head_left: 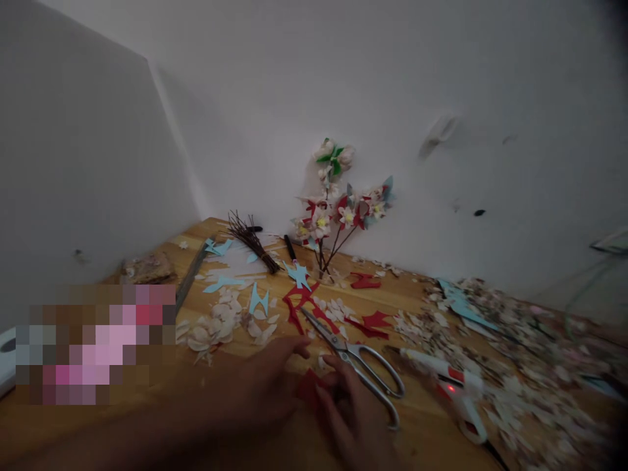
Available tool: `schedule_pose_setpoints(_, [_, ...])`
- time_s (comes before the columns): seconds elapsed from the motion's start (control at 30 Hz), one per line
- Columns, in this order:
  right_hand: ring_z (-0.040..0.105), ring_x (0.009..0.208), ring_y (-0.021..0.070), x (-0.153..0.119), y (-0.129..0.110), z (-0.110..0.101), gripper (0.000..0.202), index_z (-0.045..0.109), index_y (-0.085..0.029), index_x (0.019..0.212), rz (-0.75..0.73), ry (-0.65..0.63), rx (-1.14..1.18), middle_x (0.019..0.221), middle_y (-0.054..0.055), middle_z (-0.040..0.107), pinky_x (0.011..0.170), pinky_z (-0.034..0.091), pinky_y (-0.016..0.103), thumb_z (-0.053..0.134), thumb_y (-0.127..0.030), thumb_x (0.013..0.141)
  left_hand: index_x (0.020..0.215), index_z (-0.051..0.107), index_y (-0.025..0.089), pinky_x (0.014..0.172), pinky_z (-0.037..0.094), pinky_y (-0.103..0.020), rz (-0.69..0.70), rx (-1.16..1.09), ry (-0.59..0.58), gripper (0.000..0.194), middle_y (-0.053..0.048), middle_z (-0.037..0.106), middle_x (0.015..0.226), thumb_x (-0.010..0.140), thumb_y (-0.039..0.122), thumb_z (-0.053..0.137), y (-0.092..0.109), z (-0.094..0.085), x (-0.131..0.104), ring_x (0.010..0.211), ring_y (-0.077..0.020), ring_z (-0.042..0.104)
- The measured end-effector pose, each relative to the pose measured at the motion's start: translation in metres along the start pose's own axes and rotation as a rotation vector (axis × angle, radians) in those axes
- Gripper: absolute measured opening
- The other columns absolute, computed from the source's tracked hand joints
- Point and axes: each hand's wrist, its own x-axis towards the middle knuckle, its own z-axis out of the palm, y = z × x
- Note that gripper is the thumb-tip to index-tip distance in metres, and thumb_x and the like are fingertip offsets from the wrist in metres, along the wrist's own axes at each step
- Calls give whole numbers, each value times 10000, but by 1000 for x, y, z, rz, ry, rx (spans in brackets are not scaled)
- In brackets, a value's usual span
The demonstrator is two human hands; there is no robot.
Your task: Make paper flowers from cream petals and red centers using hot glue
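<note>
My right hand [350,402] is closed on a piece of red paper [310,387] above the front of the wooden table. Just left of it, my left hand [269,376] has its fingers stretched forward and slightly bent, with nothing seen between them; its thumb side is dim. Beyond both hands lie metal scissors [346,350], blades slightly apart and pointing away to the left. A few pale petals [322,361] show between the hands. Red paper offcuts [299,301] and light blue scraps [259,301] are scattered farther back.
A white glue gun [454,379] with a lit red light lies at right, beside heaped dried petals [530,392]. Paper-and-petal flowers on stems [338,209] stand by the wall. A twig bundle [252,242], a ruler-like strip [193,271] and more petals [220,320] lie left.
</note>
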Motion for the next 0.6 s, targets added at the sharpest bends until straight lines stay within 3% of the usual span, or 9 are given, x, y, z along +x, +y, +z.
schedule_pose_setpoints(0.1, [675, 707, 201, 0, -2, -2, 298, 484, -199, 1142, -17, -4, -36, 825, 51, 692, 640, 549, 309, 483, -245, 848, 1271, 382, 277, 930, 425, -417, -34, -94, -94, 666, -61, 587, 1156, 683, 208, 686, -5, 6, 10, 1056, -254, 558])
schedule_pose_setpoints(0.27, [685, 748, 212, 0, 0, -3, 334, 487, -228, 1156, 20, -83, -10, 830, 30, 718, 703, 541, 333, 513, -203, 824, 1200, 434, 259, 826, 477, -377, -65, -267, -145, 568, -43, 613, 1026, 698, 208, 696, -19, 17, 7, 933, -223, 593])
schedule_pose_setpoints(0.43, [680, 814, 212, 1, -1, -4, 365, 490, -216, 1160, 71, -172, 37, 916, 47, 723, 749, 530, 350, 554, -164, 805, 1076, 510, 252, 654, 503, -289, -122, -266, -149, 452, 20, 580, 810, 681, 187, 720, -19, 20, 10, 739, -170, 598])
schedule_pose_setpoints(0.6, [641, 812, 205, 7, -4, -12, 254, 581, -227, 1036, -86, -197, -54, 908, 33, 703, 687, 524, 321, 570, -121, 804, 1044, 524, 260, 892, 446, -406, -57, -134, -93, 395, 58, 613, 709, 705, 162, 702, -25, 22, 14, 706, -160, 621])
